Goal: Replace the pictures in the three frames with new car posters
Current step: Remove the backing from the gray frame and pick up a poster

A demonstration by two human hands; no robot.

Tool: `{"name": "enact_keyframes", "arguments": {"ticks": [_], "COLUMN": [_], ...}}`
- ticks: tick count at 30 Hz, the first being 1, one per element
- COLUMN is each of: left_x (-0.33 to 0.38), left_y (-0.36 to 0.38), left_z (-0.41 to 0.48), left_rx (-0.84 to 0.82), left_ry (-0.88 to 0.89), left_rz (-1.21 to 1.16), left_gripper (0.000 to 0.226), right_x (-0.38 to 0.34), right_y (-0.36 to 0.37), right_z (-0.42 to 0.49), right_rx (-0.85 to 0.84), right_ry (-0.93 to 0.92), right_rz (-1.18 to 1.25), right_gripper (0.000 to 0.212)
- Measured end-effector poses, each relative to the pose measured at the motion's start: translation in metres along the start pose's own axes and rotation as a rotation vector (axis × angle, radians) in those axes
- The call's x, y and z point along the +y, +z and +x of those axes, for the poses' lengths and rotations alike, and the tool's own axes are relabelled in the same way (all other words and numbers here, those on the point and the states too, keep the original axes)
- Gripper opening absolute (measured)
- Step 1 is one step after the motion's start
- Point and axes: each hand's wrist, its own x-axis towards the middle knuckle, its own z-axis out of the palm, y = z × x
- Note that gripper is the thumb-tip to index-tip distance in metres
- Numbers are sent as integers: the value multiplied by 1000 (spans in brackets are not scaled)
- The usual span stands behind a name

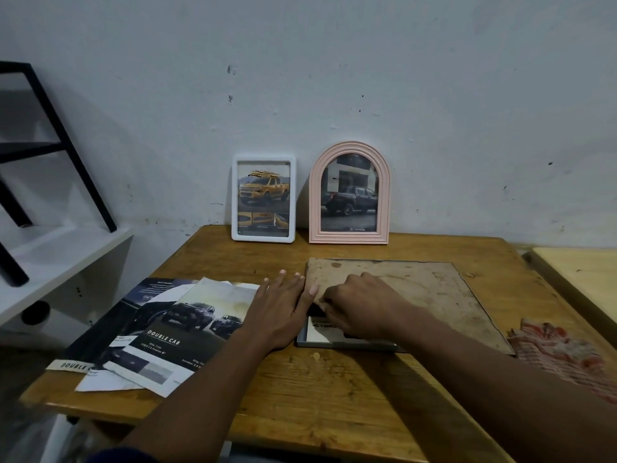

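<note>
poster (325, 330) mostly under backing board (417, 295); cloth (567, 355) cut off right, perhaps a glove

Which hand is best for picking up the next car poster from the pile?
Left, probably. The left hand lies flat right beside the poster pile. The right hand is busy, with its fingers curled at the flat frame, farther from the pile.
</note>
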Motion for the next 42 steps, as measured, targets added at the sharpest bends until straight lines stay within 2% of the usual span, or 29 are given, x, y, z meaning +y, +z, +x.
{"name": "enact_keyframes", "arguments": {"ticks": [6, 10, 15, 22, 28, 30, 31, 33, 34, 35, 37, 38, 40, 42], "left_x": [1, 1, 10, 18, 9, 5, 4, 14, 23, 30, 48, 57, 71, 75], "left_y": [0, -1, -6, -19, -22, -21, -20, -27, -35, -43, -58, -63, -68, -68], "left_z": [2, 5, 14, 29, 39, 42, 45, 44, 44, 46, 47, 46, 41, 35], "left_rx": [-36, -58, -96, -156, -175, -172, -123, 40, 99, 88, -52, -84, -15, 64], "left_ry": [56, 27, 35, 27, -52, -76, -112, -273, -354, -399, -434, -440, -459, -475], "left_rz": [28, 19, 298, 431, 426, 322, 186, -323, -592, -804, -1152, -1267, -1331, -1384], "left_gripper": [99, 77, 56, 55, 55, 53, 50, 47, 54, 61, 60, 53, 33, 30], "right_x": [13, 22, 30, 32, 40, 39, 38, 34, 31, 27, 19, 14, 8, 13], "right_y": [-10, -23, -26, -47, -68, -67, -65, -58, -54, -50, -41, -37, -32, -32], "right_z": [7, 10, 11, 18, 8, 1, -4, -15, -21, -27, -36, -40, -48, -57], "right_rx": [50, 90, 99, 252, 355, 361, 373, 390, 384, 377, 345, 329, 326, 370], "right_ry": [6, 29, 75, 165, 161, 140, 124, 99, 91, 80, 69, 67, 86, 198], "right_rz": [34, 59, 87, 112, 166, 180, 170, 131, 126, 132, 137, 135, 190, 328], "right_gripper": [32, 28, 26, 23, 22, 22, 23, 26, 27, 27, 28, 28, 31, 37]}}
